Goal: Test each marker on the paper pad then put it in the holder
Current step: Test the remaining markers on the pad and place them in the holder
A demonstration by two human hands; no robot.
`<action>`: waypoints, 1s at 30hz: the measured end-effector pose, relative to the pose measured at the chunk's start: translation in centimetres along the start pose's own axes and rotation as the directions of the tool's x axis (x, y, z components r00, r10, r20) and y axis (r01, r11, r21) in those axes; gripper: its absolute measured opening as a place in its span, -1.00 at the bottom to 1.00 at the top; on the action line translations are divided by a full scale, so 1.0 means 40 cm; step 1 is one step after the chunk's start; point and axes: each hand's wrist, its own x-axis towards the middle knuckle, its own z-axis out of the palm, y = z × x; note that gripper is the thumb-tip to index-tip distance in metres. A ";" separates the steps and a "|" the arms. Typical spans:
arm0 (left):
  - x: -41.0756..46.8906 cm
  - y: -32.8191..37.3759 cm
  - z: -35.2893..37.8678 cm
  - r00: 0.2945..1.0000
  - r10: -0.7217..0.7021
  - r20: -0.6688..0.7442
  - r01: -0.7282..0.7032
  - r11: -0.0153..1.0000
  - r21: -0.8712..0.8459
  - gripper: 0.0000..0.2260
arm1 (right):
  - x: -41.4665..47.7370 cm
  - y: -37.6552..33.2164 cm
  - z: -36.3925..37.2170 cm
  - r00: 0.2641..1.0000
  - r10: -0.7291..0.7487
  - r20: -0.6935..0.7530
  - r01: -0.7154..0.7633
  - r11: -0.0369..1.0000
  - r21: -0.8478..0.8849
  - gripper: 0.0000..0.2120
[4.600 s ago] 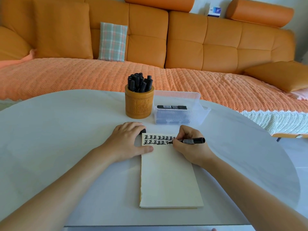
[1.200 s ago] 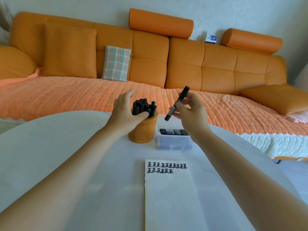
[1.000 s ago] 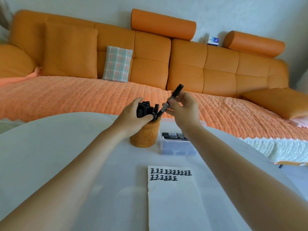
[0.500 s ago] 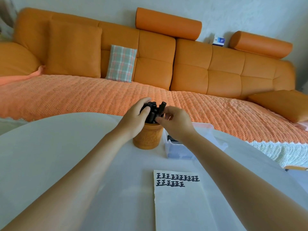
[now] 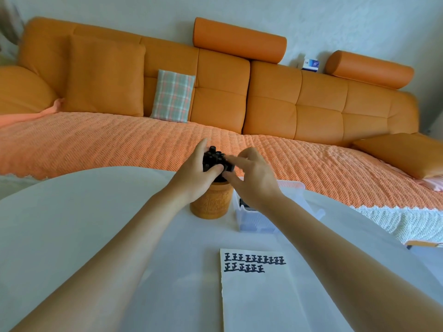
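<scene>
Far across the table (image 5: 72,224), the markers (image 5: 217,158) stand upright in the holder (image 5: 212,204), the left hand (image 5: 196,174) curled round them, the right hand (image 5: 254,180) resting straight fingers on their tops, its wrist over the clear box (image 5: 254,224) just right.

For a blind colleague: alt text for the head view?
The left hand grips black markers bunched in an orange-brown holder; the open right hand reaches over them. A clear bin and marked paper pad sit nearby.

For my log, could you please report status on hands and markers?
Left hand grips markers in holder. Right hand open, at marker tops. Nothing in the way.
</scene>
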 end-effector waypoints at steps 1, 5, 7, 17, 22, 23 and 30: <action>0.001 -0.003 0.001 1.000 -0.022 0.021 0.021 0.999 0.036 -0.32 | -0.003 0.001 0.001 0.998 0.046 0.038 -0.048 0.998 0.034 -0.46; -0.005 -0.009 0.013 0.998 -0.019 0.062 0.010 0.988 0.155 -0.28 | -0.010 -0.022 0.008 0.917 0.206 0.340 -0.309 0.907 0.286 -0.37; -0.006 -0.006 0.010 0.998 -0.043 0.053 0.034 0.986 0.165 -0.27 | -0.013 -0.020 0.013 0.897 0.188 0.400 -0.322 0.898 0.300 -0.31; -0.089 0.061 0.000 0.857 0.429 -0.286 -0.343 0.889 0.305 -0.82 | -0.058 0.127 -0.085 0.868 0.353 0.349 -0.394 0.917 0.054 -0.57; -0.190 0.024 0.053 0.972 0.209 0.106 -0.230 0.941 0.248 -0.94 | -0.083 0.164 -0.102 0.778 0.380 0.501 -0.350 0.924 -0.157 -0.67; -0.213 -0.001 0.060 0.972 0.143 0.185 -0.193 0.937 0.292 -0.89 | -0.083 0.166 -0.101 0.766 0.374 0.524 -0.338 0.926 -0.166 -0.68; -0.313 -0.123 0.048 0.961 0.008 0.277 -0.174 0.795 0.581 -0.54 | -0.065 0.196 -0.066 0.638 0.428 0.640 -0.196 0.894 -0.402 -0.58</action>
